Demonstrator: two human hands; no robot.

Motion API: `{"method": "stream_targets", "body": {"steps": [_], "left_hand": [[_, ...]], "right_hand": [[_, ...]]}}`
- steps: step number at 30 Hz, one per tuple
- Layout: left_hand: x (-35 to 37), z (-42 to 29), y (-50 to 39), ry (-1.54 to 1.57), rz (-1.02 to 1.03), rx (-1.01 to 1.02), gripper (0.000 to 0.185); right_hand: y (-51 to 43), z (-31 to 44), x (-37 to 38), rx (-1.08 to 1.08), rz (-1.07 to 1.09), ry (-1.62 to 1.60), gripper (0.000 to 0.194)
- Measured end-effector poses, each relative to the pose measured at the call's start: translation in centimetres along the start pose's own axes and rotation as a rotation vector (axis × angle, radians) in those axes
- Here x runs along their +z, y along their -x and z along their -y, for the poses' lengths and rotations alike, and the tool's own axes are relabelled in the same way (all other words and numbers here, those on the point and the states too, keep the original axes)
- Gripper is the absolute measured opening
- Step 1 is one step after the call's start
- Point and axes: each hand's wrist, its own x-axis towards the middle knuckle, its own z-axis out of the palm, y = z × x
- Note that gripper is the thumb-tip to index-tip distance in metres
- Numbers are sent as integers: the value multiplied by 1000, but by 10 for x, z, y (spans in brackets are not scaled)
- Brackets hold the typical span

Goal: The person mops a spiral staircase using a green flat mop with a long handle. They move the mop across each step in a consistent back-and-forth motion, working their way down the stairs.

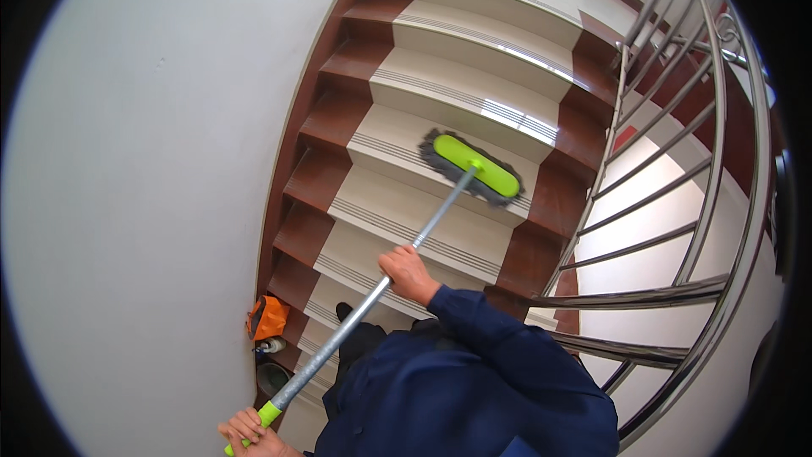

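A mop with a bright green oval plate (501, 179) and a grey shaggy pad (444, 168) lies across a cream stair tread (392, 133) with dark grooved lines. Its grey metal pole (336, 337) slants down to the lower left. My right hand (407, 274) wraps around the pole about halfway along. At the pole's lower end, my left hand (257, 435) is closed around the green grip (269, 414). Part of that hand's wrist runs off the bottom of the view.
A white wall (146, 171) borders the stairs on the left. Along the right runs a stainless-steel railing (710, 203). An orange bag (269, 318), a bottle (273, 346) and a dark bucket (273, 379) stand by the wall. Brown side bands (558, 203) edge the steps.
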Motion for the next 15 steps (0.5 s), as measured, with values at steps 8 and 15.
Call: {"method": "stream_targets", "body": {"steps": [8, 15], "left_hand": [[-38, -30, 28, 76, -202, 12, 32], [-58, -88, 21, 27, -123, 168, 33]], "right_hand": [[56, 37, -11, 39, 384, 4, 15], [-1, 85, 32, -104, 419, -177, 15]]}}
